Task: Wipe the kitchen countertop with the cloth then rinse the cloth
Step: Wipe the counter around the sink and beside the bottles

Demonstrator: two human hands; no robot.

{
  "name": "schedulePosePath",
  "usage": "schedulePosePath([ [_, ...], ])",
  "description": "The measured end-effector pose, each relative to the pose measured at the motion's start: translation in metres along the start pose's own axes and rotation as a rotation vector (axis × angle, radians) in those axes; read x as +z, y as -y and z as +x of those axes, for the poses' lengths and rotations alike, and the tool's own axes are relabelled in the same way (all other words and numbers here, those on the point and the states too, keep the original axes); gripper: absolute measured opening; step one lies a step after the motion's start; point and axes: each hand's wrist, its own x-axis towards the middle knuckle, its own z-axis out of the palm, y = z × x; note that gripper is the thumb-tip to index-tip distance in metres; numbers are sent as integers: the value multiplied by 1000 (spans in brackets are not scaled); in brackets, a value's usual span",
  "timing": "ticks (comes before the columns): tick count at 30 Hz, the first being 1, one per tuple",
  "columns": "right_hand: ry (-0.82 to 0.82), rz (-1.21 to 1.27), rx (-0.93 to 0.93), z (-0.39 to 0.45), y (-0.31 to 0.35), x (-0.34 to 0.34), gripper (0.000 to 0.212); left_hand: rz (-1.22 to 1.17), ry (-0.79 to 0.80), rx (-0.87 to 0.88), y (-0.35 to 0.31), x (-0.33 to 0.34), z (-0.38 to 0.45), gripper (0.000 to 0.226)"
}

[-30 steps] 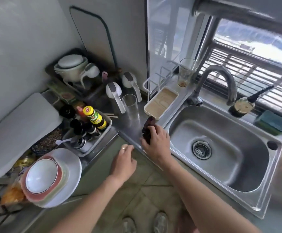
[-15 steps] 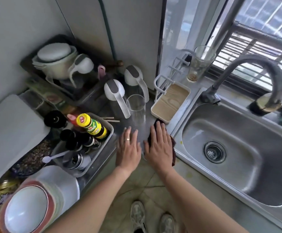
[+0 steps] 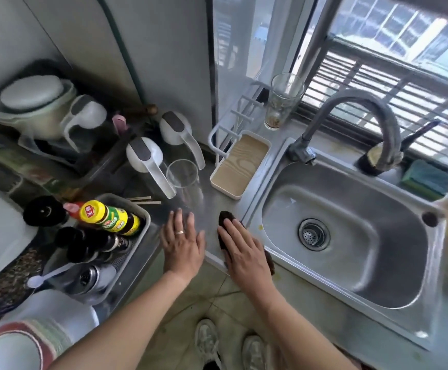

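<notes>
One dark cloth (image 3: 224,222) lies on the countertop (image 3: 209,206), at nine o'clock of the sink (image 3: 351,236). Our right hand (image 3: 244,252) presses it flat, fingers spread; our left hand (image 3: 182,247) rests open at its nine o'clock. We judge the cloth soft and limp: bunch it mid-body.

We see the right hand (image 3: 244,259) pressed flat, fingers spread, on a dark cloth (image 3: 225,219) at the front edge of the steel counter (image 3: 212,206), just beside the sink (image 3: 351,252) rim. The left hand (image 3: 182,244) lies flat on the bare counter beside it, apart from the cloth. An empty glass (image 3: 184,177) stands just behind the left fingertips, and a tray of bottles (image 3: 126,252) sits at the counter's left.
</notes>
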Motion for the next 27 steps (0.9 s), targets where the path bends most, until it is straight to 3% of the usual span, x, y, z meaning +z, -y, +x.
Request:
schedulePosePath([
  [4,70,-58,-121,-38,-14,-10,62,1,-8,-5,-2,0,0,60],
  [7,-29,12,-159,-51,-25,-24,46,11,-7,9,-11,1,-1,64],
  [9,-157,133,-52,-38,-27,-36,41,11,-21,18,-15,3,-2,65],
  [11,-244,291,172,-8,-20,-42,41,11,-38,29,-15,7,-2,66],
  [14,-122,384,383,41,7,-35,53,25,-39,34,-13,9,-1,67],
  [17,51,209,335,49,27,-14,58,23,-49,25,-11,13,1,69],
  [23,8,127,-14,-26,-7,-16,46,27,-52,-33,-24,11,-17,66],
  [27,-12,162,67,-75,-32,-27,42,3,-95,-20,-55,11,-44,52],
])
